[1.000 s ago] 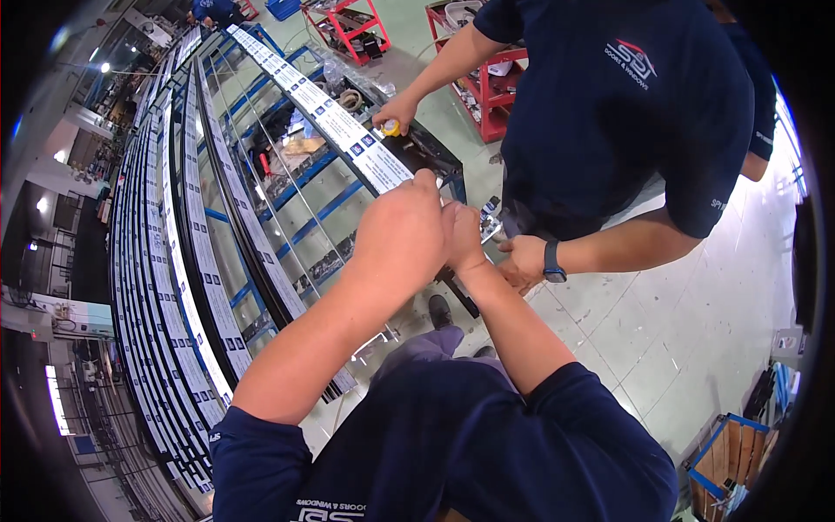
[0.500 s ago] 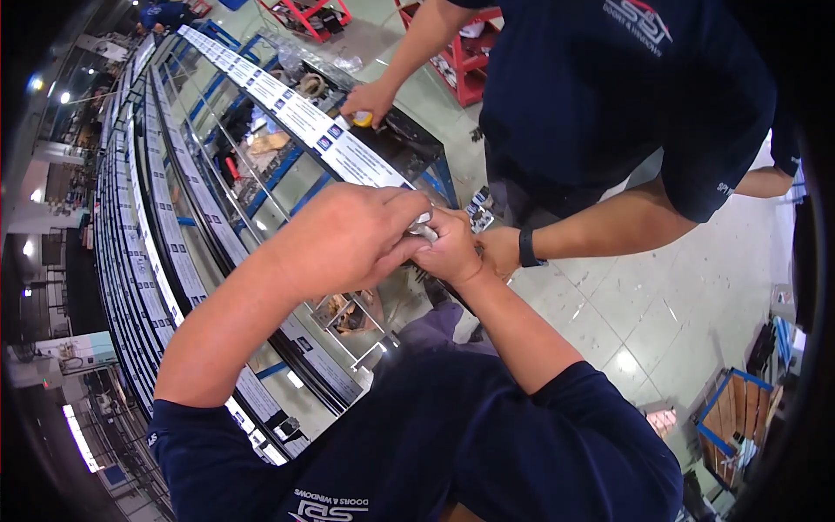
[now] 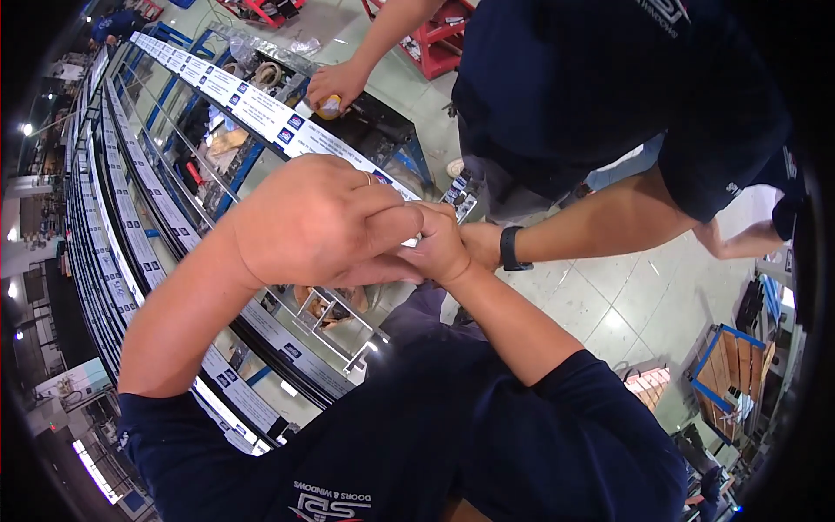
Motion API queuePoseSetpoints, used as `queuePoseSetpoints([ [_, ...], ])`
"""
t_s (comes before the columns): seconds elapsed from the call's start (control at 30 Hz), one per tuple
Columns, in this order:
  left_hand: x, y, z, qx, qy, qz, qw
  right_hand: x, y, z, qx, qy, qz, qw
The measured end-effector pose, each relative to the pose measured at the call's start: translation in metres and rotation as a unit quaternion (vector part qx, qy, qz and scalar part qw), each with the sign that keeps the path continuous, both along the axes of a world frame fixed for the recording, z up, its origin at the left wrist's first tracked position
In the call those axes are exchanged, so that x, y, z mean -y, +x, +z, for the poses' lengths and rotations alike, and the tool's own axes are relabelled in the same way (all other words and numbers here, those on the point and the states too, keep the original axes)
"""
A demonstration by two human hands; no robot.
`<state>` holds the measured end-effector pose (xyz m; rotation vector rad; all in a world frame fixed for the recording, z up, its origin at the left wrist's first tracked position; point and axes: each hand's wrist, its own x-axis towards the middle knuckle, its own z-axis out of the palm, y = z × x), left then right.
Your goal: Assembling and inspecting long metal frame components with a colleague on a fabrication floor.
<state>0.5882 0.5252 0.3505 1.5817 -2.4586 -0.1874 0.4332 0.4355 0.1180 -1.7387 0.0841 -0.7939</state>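
My left hand (image 3: 326, 224) is closed, knuckles up, with its fingertips pressed against my right hand (image 3: 441, 245). My right hand is closed too. Between them shows a bit of a small pale, shiny piece (image 3: 412, 243); the fingers cover the rest and its kind cannot be made out. Both hands are over the near end of a long profile (image 3: 261, 111) covered in white printed film. A co-worker's hand (image 3: 481, 244), with a dark watch band at the wrist, is right beside my right hand. The co-worker's other hand (image 3: 339, 84) holds a small yellow object (image 3: 329, 107) by the profile.
More long film-covered profiles (image 3: 139, 187) run along the left on a blue-framed rack. A black bench top (image 3: 374, 130) lies beyond the white profile. Red trolleys (image 3: 435, 43) stand at the top, and a wooden crate with a blue rim (image 3: 726, 378) sits at the right.
My left hand has turned and closed further over the shiny piece, so less of it shows. The whole view has shifted slightly. The co-worker's hands stay by the profile.
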Motion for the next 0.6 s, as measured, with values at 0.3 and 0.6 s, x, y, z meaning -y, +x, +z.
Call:
queuePoseSetpoints([
  [0.3, -0.027, -0.115, -0.057, -0.056, -0.361, 0.431, 0.825, -0.002, -0.004, 0.011, -0.052, 0.006, -0.051, 0.997],
  [0.6, 0.025, -0.152, -0.044, -0.748, -0.279, 0.447, 0.405, -0.003, 0.001, 0.023, 0.002, 0.062, -0.08, 0.995],
])
